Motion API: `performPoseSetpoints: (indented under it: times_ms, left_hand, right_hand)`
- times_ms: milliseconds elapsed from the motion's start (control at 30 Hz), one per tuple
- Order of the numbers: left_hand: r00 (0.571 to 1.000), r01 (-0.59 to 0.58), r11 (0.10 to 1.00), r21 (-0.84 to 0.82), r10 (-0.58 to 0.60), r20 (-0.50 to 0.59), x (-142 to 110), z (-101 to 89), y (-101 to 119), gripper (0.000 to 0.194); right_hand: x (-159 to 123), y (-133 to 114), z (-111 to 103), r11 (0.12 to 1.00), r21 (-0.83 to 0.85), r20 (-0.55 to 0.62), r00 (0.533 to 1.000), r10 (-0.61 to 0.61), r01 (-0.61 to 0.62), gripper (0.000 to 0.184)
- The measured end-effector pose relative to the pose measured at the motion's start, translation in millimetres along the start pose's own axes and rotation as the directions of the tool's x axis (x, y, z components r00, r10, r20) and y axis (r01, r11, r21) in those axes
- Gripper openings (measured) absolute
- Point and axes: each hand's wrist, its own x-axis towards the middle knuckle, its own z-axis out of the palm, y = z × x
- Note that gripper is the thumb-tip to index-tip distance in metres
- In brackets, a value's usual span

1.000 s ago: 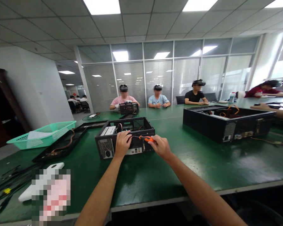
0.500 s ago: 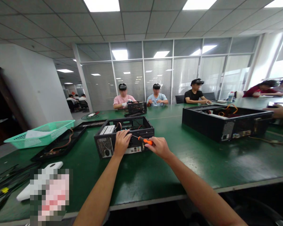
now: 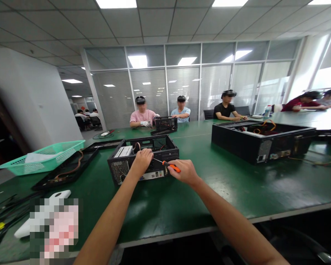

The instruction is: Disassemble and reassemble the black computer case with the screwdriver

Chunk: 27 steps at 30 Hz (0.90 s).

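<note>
An open black computer case [image 3: 169, 152] stands on the green table in front of me, its rear panel facing me. A power supply with a white label [image 3: 124, 151] sits in its left part. My left hand [image 3: 142, 162] is closed over the top rear edge of the case, fingers bent and bunched; anything smaller under them is hidden. My right hand [image 3: 184, 170] is closed round the orange and black handle of a screwdriver [image 3: 174, 167]. The shaft points left and slightly up, its tip close to my left fingertips at the rear panel.
A larger open case [image 3: 237, 147] stands at the right. At the left are a green basket [image 3: 41, 167], a black panel [image 3: 68, 169], black cables [image 3: 5, 221] and a white object [image 3: 27, 225]. Across the table [image 3: 198, 198], a person in pink [image 3: 142, 117] sits behind a small case [image 3: 167, 125].
My right hand and the screwdriver have shifted slightly left; my left hand stays at the case edge. Across the table, the small case has moved right, and the person in blue now reaches to it.
</note>
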Motion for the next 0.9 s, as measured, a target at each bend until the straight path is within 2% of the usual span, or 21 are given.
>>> performPoseSetpoints:
  times_ms: [100, 233, 333, 400, 467, 533, 633, 700, 767, 833, 900]
  left_hand:
    - [1.0, -0.018, 1.0, 0.004, 0.018, 0.011, 1.5, -4.6, -2.6, 0.013]
    - [0.997, 0.004, 1.0, -0.002, -0.004, -0.081, -16.2, -8.8, -1.0, 0.016]
    - [0.992, -0.094, 0.995, -0.022, 0.091, -0.091, -43.0, 0.9, 0.5, 0.019]
    - [0.981, -0.191, 0.981, -0.022, 0.19, -0.036, -60.1, 12.9, -2.6, 0.022]
    - [0.959, -0.284, 0.959, 0.0, 0.284, 0.02, -71.8, 25.2, -10.0, 0.023]
    - [0.925, -0.38, 0.924, 0.035, 0.378, 0.047, -76.5, 35.4, -19.3, 0.023]
    - [0.879, -0.477, 0.876, 0.062, 0.475, 0.05, -73.5, 49.0, -30.7, 0.022]
    - [0.871, -0.491, 0.87, 0.054, 0.489, 0.045, -68.0, 62.8, -36.7, 0.021]
    - [0.871, -0.491, 0.871, 0.031, 0.489, 0.045, -59.3, 84.4, -45.7, 0.02]
    - [0.87, -0.488, 0.872, -0.017, 0.488, 0.072, -44.1, 115.0, -61.8, 0.021]
    - [0.871, -0.45, 0.886, -0.113, 0.464, 0.164, -18.7, 153.0, -86.2, 0.022]
  right_hand:
    - [-2.1, 2.3, -3.6, 0.999, 0.044, -0.05, 0.999, 0.004, -0.002, 0.019]
    - [-2.6, 2.9, -2.6, 0.989, 0.122, -0.16, 0.981, 0.107, -0.088, 0.028]
    - [-2.7, 2.4, 9.8, 0.966, 0.185, -0.201, 0.955, 0.217, -0.181, 0.04]
    - [-4.7, 5.0, 23.0, 0.96, 0.203, -0.14, 0.965, 0.222, -0.192, 0.04]
    - [-8.6, 12.3, 37.3, 0.974, 0.182, -0.015, 0.99, 0.14, -0.135, 0.036]
    - [-13.1, 25.2, 50.9, 0.991, 0.131, 0.117, 0.993, -0.005, -0.01, 0.032]
    - [-18.2, 53.0, 70.9, 0.977, 0.063, 0.248, 0.945, -0.215, 0.206, 0.033]
    - [-17.7, 74.6, 87.1, 0.967, 0.035, 0.272, 0.928, -0.254, 0.254, 0.034]
    - [-11.9, 98.0, 107.6, 0.975, 0.023, 0.259, 0.941, -0.218, 0.22, 0.033]
    - [-0.2, 123.3, 132.0, 0.988, 0.045, 0.229, 0.962, -0.151, 0.145, 0.03]
    - [15.7, 149.9, 158.1, 0.995, 0.092, 0.205, 0.977, -0.063, 0.045, 0.029]
